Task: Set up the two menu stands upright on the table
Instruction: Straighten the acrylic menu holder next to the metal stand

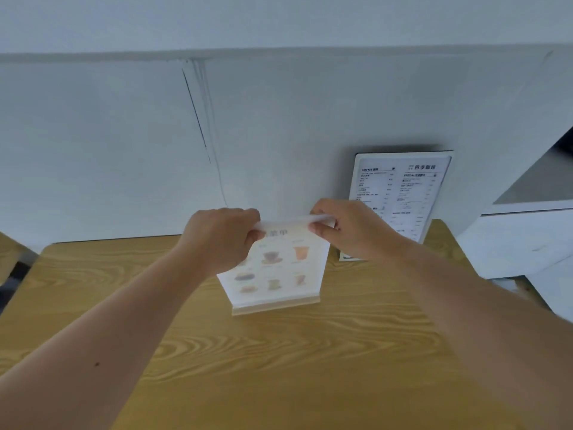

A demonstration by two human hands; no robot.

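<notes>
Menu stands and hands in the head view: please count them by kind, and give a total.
Menu stands: 2, the picture menu in a pale wooden base and the black-framed text menu against the wall.
Hands: 2, the left hand and right hand, both pinching the picture menu's top edge.
Total: 4

I see a pale wall [124, 135] streaked with dark drips behind my wood-grain desk [279, 352], white cabinet [511, 243] at right.
</notes>
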